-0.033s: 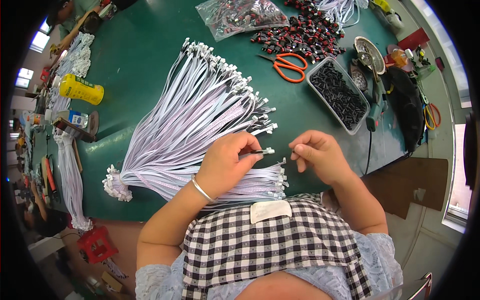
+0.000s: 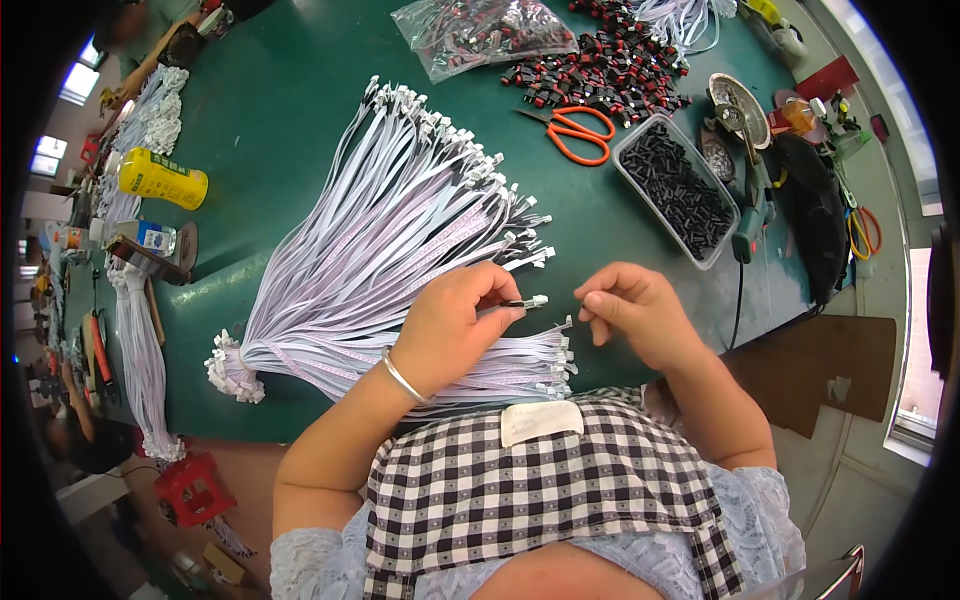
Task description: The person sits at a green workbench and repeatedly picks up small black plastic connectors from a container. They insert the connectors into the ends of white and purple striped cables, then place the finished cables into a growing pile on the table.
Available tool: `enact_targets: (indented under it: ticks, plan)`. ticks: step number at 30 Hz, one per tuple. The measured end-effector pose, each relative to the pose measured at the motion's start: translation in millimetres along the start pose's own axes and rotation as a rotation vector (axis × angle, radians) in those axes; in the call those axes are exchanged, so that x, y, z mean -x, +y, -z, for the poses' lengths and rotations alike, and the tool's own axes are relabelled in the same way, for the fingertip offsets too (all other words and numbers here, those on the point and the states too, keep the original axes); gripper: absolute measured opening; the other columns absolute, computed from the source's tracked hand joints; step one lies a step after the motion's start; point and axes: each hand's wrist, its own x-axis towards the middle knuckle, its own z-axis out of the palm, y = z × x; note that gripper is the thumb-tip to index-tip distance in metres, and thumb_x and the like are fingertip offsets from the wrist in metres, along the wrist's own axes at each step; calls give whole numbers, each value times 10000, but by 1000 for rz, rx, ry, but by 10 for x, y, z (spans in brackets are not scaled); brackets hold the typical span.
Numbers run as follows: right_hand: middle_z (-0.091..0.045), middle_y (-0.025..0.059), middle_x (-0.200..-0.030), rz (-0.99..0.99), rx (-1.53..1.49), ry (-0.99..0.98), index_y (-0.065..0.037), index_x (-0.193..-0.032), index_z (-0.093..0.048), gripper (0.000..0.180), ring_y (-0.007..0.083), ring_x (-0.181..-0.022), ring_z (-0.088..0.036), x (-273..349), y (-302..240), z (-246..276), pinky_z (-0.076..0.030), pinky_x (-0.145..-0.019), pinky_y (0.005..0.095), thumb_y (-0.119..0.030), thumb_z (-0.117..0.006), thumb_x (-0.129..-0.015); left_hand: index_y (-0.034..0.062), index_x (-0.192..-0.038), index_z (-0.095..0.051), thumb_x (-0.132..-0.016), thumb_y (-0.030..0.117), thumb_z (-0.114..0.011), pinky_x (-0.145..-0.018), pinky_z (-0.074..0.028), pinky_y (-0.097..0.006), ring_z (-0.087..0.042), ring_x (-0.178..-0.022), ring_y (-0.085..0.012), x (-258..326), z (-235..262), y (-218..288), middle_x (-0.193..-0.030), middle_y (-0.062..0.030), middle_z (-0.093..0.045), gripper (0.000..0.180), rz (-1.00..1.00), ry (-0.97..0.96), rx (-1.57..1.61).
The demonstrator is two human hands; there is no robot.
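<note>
From the head view, my left hand (image 2: 455, 325) pinches one thin wire lead (image 2: 522, 302) by its white connector end, just above the fanned bundle of white ribbon cables (image 2: 370, 250) on the green table (image 2: 290, 110). My right hand (image 2: 630, 310) hovers just beside it, fingers curled, holding nothing I can make out. Orange scissors (image 2: 578, 132) and a clear tray of black parts (image 2: 678, 187) lie farther off.

A green table (image 2: 300, 120) holds orange-handled scissors (image 2: 580, 132) beside a clear plastic tub of small black parts (image 2: 678, 190). Behind them lie a heap of red and black connectors (image 2: 610, 65) and a clear bag of similar parts (image 2: 480, 32). At the left edge, a yellow bottle (image 2: 162, 178) lies on its side. A red stool (image 2: 190, 490) stands below the table.
</note>
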Motion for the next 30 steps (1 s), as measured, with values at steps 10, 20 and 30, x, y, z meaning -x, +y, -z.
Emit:
enact_targets:
  ticks: [10,20,30]
  plan:
    - [-630,73,-798,240,448,5,-9,-947,-646,97,126,-615,-624,-125,-170,-404,-494,-545,246,-59,-611,-870,25,-902,-620,-782,83,-683,-671,-477,-248,-601,-741,-117,15,5,-39,-841,-57,-649,147,-54,24,81]
    - [-630,105,-787,251,546,127,14,-898,-627,100,154,-574,-634,-360,-65,-288,-477,-516,269,-73,-607,-854,56,-880,-640,-735,92,-682,-674,-463,-342,-570,-785,-261,-141,-73,-172,-776,-70,-580,156,-357,239,-461]
    - [-604,35,-708,167,530,97,10,-906,-604,102,97,-561,-582,-447,-91,-180,-446,-507,227,-69,-633,-848,81,-879,-631,-732,133,-701,-592,-472,-347,-587,-685,-246,53,-169,-121,-783,-50,-571,171,-374,139,-610]
